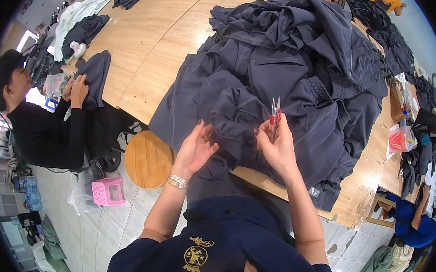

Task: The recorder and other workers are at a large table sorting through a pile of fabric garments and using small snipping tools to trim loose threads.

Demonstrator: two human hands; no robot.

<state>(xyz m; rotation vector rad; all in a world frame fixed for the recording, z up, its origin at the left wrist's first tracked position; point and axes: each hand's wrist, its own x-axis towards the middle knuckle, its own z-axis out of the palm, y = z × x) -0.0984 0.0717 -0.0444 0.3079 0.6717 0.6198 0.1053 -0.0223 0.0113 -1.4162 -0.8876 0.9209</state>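
Note:
A big heap of dark grey garments (pixel 283 65), with elastic waistbands and seams showing, lies on the wooden table in front of me. My right hand (pixel 279 148) grips a small pair of thread snips (pixel 274 118) with red on the handle; the two pointed blades stand apart and point away from me. Palm turned up and fingers spread, my left hand (pixel 195 147) holds nothing. It is beside a crumpled dark grey garment (pixel 235 112) at the near side of the heap. I cannot tell whether its fingertips touch the cloth.
The wooden table (pixel 147 65) extends to the far left. A co-worker in black (pixel 46 129) handles a dark garment at its left edge. A round wooden stool (pixel 149 159) and a pink plastic stool (pixel 108 191) stand on the left. A red-and-clear plastic bag (pixel 401 139) lies at the right.

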